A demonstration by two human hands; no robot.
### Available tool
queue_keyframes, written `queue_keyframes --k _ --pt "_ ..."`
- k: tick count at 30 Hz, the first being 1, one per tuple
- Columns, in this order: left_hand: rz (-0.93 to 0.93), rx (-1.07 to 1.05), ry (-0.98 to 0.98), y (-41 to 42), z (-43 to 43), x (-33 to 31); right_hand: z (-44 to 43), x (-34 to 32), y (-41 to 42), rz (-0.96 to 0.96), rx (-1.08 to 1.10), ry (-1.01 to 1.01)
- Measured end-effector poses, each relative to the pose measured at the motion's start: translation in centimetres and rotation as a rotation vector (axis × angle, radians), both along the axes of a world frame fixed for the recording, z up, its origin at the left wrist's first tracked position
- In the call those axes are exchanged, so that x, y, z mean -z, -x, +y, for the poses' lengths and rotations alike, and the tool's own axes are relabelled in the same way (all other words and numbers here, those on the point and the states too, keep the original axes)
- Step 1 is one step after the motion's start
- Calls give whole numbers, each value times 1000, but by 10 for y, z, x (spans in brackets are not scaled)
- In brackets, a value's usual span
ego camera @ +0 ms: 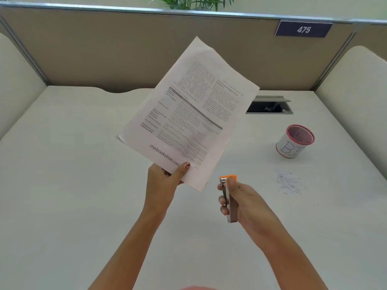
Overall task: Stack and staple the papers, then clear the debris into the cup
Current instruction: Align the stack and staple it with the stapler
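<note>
My left hand [165, 181] pinches the near corner of a stack of printed papers [188, 109] and holds it tilted above the desk. A second sheet's edge peeks out at the stack's left. My right hand [240, 200] grips an orange and metal stapler [228, 197], a short way right of the papers' lower corner and apart from them. A white mesh cup with a red rim [295, 141] stands upright at the right. A small heap of paper debris [290, 183] lies on the desk in front of the cup.
The white desk [73, 164] is bounded by beige partition walls at the back and both sides. An open cable hatch [270, 105] sits at the back right, partly behind the papers. A sign reading 475 [303, 29] hangs on the back partition.
</note>
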State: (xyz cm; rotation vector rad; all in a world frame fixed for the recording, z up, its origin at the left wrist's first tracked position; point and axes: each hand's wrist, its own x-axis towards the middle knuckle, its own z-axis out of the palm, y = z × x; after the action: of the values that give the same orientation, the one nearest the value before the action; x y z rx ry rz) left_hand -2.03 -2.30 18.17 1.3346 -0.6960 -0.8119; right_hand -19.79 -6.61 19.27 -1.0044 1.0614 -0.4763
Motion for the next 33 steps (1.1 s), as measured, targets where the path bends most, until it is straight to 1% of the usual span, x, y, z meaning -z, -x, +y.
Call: queue_keyframes --k 3,7,18,25,33 --pt "14 -8 -1 2 0 0 2 0 2 -74 -80 6" --pt "-11 8 5 2 0 -2 4 -6 0 -6 -204 152" --pt "-99 -13 29 3 5 -7 -2 -23 -7 27 -252 169" --pt "-93 -12 49 1 8 -14 -4 -29 -9 -3 -261 188" --pt "-123 -19 58 -1 10 -18 -7 -33 -13 27 -270 210"
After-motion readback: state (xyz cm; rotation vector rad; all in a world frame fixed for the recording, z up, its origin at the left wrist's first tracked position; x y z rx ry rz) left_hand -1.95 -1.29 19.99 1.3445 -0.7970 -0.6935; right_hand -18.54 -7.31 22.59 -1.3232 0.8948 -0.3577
